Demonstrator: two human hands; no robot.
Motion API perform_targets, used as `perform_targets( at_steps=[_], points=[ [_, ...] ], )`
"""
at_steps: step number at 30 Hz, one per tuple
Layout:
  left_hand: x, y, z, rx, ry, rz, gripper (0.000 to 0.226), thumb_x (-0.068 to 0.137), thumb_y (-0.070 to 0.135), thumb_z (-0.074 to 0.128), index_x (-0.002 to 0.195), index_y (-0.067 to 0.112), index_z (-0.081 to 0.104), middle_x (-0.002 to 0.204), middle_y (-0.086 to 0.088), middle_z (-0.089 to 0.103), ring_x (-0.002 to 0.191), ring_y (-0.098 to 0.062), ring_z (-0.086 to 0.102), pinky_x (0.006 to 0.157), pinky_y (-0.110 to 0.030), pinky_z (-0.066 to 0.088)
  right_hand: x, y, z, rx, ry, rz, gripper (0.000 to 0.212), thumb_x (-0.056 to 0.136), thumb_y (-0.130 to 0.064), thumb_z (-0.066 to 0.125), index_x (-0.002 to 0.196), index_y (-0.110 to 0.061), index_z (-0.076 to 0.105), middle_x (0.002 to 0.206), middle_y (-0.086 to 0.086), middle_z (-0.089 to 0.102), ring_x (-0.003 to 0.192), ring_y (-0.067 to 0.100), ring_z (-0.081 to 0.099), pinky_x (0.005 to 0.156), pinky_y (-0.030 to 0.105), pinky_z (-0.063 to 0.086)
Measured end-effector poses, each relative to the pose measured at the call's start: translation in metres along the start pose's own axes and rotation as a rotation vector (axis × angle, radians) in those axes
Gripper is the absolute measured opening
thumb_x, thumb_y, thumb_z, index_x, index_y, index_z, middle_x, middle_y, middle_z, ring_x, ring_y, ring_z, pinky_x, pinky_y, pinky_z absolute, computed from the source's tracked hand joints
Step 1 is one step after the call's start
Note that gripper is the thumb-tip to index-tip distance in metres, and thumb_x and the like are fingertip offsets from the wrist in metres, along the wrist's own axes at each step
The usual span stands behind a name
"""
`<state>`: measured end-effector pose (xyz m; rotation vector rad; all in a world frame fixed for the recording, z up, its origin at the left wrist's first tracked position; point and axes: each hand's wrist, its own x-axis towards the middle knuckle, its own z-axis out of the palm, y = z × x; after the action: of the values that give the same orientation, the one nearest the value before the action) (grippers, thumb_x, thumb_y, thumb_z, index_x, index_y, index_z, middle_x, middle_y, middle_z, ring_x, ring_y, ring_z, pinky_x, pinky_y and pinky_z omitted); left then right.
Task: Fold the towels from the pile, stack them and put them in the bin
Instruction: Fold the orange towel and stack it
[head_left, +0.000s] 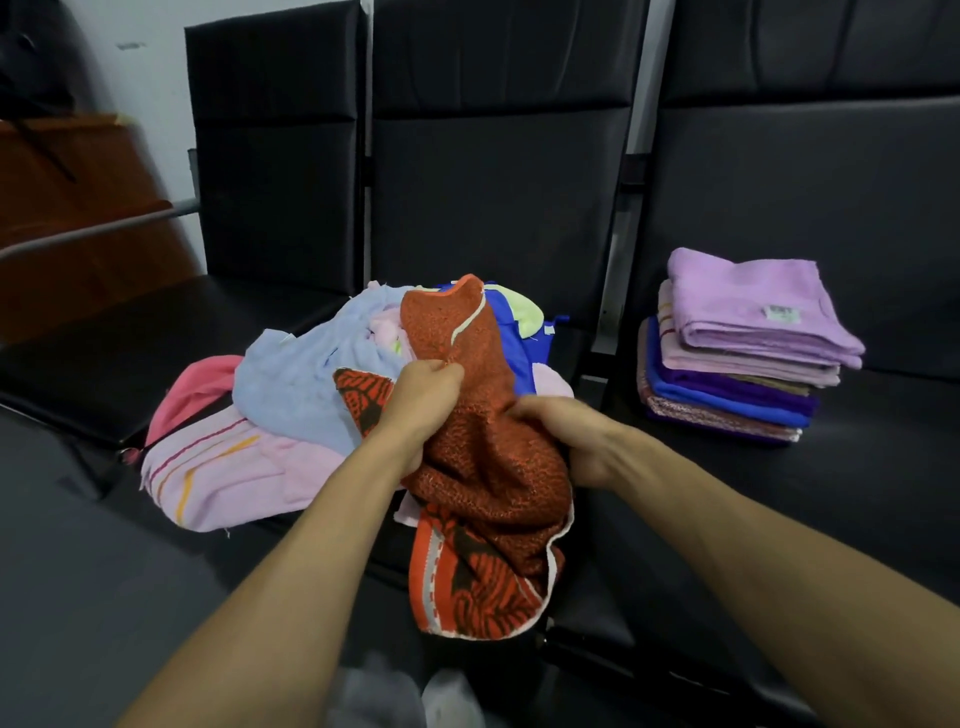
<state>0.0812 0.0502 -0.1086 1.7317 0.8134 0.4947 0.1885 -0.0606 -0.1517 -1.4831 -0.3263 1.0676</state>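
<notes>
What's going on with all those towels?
A person is working through towels on a row of black seats. The left hand and the right hand both grip a crumpled orange towel, held up in front of the loose pile. It is not folded yet. A folded stack sits on the seat to the right, with a lilac towel on top. No bin shows.

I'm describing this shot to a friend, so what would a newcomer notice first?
First, the orange towel, bunched in the middle and gripped by the left hand and right hand. Behind it lies a jumbled pile of towels; to the right, a neat folded stack sits on a black seat.
</notes>
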Motion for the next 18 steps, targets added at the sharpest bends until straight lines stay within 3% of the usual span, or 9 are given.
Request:
perform_targets(
  at_steps=[3,5,7,10,13,16,18],
  points=[
    [-0.003,0.006,-0.007,-0.257,0.096,-0.119,0.014,0.081,0.010,0.046,0.071,0.018,0.052,0.070,0.002,0.053,0.073,-0.020,0.050,0.066,-0.029,0.038,-0.002,-0.011,-0.005,0.326,-0.058,-0.090,0.029,0.063,-0.017,0.056,0.092,-0.017,0.057,0.081,0.007,0.055,0.070,0.022,0.055,0.075,0.034,0.046],
    [-0.003,0.008,-0.015,-0.381,0.118,-0.124,0.011,0.080,0.014,0.051,0.070,0.018,0.053,0.070,0.002,0.054,0.075,-0.020,0.051,0.068,-0.030,0.039,-0.002,-0.016,-0.011,0.485,-0.097,-0.115,0.024,0.069,-0.021,0.056,0.092,-0.016,0.057,0.081,0.005,0.054,0.073,0.020,0.053,0.080,0.033,0.044],
    [-0.004,0.009,-0.019,-0.447,0.104,-0.106,0.009,0.081,0.029,0.064,0.078,0.021,0.063,0.079,0.003,0.065,0.080,-0.019,0.059,0.075,-0.032,0.047,-0.005,-0.021,-0.015,0.587,-0.115,-0.147,0.029,0.077,-0.023,0.059,0.105,-0.014,0.058,0.082,0.004,0.055,0.074,0.019,0.052,0.085,0.032,0.041],
    [-0.001,0.008,-0.025,-0.439,0.182,-0.062,0.029,0.078,0.046,0.071,0.097,0.024,0.071,0.097,0.004,0.070,0.092,-0.017,0.064,0.084,-0.033,0.052,-0.010,-0.027,-0.014,0.689,-0.122,-0.202,0.024,0.089,-0.027,0.061,0.101,-0.006,0.065,0.077,0.004,0.063,0.067,0.018,0.060,0.078,0.029,0.047],
    [0.000,0.007,-0.034,-0.521,0.321,-0.016,0.008,0.084,0.028,0.063,0.084,0.024,0.069,0.091,0.005,0.069,0.093,-0.016,0.062,0.085,-0.033,0.051,-0.011,-0.030,-0.013,0.660,-0.030,-0.217,0.021,0.093,-0.015,0.057,0.107,-0.004,0.066,0.085,0.008,0.071,0.071,0.019,0.068,0.074,0.031,0.057],
    [0.004,0.001,-0.044,-0.477,0.453,0.028,0.015,0.086,0.019,0.055,0.074,0.018,0.062,0.076,0.006,0.060,0.078,-0.013,0.054,0.069,-0.028,0.045,-0.006,-0.025,-0.015,0.527,0.100,-0.165,0.043,0.077,-0.005,0.068,0.120,0.001,0.063,0.108,0.015,0.070,0.084,0.024,0.069,0.075,0.034,0.059],
    [0.005,-0.004,-0.049,-0.413,0.504,0.061,0.012,0.087,0.017,0.053,0.077,0.013,0.059,0.072,0.004,0.053,0.069,-0.011,0.047,0.060,-0.024,0.038,-0.001,-0.020,-0.018,0.338,0.225,-0.136,0.032,0.079,0.000,0.068,0.111,0.003,0.065,0.100,0.017,0.070,0.077,0.025,0.069,0.067,0.035,0.058]
  ],
)
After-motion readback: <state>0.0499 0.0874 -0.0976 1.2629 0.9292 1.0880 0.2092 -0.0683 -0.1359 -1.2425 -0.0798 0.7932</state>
